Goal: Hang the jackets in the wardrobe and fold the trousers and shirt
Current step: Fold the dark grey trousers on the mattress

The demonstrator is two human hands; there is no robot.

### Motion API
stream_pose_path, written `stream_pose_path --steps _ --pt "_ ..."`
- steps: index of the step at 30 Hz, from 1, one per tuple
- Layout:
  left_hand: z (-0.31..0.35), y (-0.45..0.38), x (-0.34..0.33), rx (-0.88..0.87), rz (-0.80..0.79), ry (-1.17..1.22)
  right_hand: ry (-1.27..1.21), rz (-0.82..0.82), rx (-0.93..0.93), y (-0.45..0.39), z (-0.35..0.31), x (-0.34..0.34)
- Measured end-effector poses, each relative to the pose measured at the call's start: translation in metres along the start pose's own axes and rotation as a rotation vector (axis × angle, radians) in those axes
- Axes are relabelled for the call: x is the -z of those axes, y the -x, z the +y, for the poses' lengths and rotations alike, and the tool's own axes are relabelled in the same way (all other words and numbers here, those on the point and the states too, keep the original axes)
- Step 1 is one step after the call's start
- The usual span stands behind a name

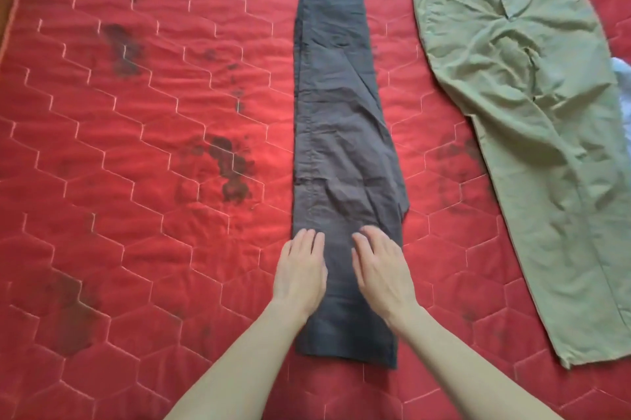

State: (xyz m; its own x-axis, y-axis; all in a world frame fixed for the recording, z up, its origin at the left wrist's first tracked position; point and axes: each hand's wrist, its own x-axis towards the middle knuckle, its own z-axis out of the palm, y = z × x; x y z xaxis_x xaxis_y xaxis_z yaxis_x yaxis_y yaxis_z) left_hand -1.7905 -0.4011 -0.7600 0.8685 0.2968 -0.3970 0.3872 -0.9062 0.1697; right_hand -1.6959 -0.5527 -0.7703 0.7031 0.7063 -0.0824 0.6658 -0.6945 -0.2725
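Pressing flat on the cloth, both palms are laid on the dark grey trousers (pixel 341 146), which are stretched lengthwise down the middle of the red quilted mattress (pixel 136 180), leg folded onto leg so a single long strip is formed. The left hand (pixel 300 269) is placed on the strip's left edge, partly over the mattress, fingers extended and together, nothing clasped. The right hand (pixel 382 269) is spread just beside it on the right half of the strip, fingers likewise straight, nothing gripped (only surface contact is seen). Both are set near the lower end of the garment, a little above the hem.

Well apart to the right, the olive-green trousers (pixel 532 146) are laid out unfolded, waistband at the top, legs running down toward the lower right. A scrap of pale blue-white fabric (pixel 623 78) is glimpsed at the right edge beyond them; what it is cannot be told. Dark blotches (pixel 228 166) are scattered over the mattress cover.
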Motion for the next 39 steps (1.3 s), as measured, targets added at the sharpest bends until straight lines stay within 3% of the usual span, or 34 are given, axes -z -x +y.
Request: stream_pose_path --steps 6,13,20,26,30,33,36,39 --pt "0.022 -0.082 -0.033 0.031 0.223 0.126 0.061 0.002 -0.017 -0.052 0.016 -0.054" --pt "-0.023 -0.076 -0.099 -0.106 0.291 0.098 0.025 0.074 -0.154 -0.029 0.062 -0.097" --pt "-0.045 -0.050 -0.099 -0.204 0.249 -0.006 0.029 0.088 -0.372 -0.030 0.063 -0.089" --pt "-0.005 -0.070 -0.088 -0.170 0.273 0.030 0.134 0.124 -0.148 -0.066 0.071 -0.080" --pt "0.002 -0.075 -0.096 -0.138 0.287 0.066 0.044 0.095 -0.261 -0.064 0.079 -0.083" --pt "0.003 -0.058 -0.105 -0.128 0.288 0.086 0.067 0.103 -0.223 -0.031 0.075 -0.089" --pt "0.003 -0.038 -0.111 -0.163 0.268 0.103 0.068 0.074 -0.065 0.010 0.065 -0.095" --pt "-0.003 -0.017 -0.115 -0.281 0.224 0.082 0.017 -0.010 0.205 0.044 0.057 -0.100"
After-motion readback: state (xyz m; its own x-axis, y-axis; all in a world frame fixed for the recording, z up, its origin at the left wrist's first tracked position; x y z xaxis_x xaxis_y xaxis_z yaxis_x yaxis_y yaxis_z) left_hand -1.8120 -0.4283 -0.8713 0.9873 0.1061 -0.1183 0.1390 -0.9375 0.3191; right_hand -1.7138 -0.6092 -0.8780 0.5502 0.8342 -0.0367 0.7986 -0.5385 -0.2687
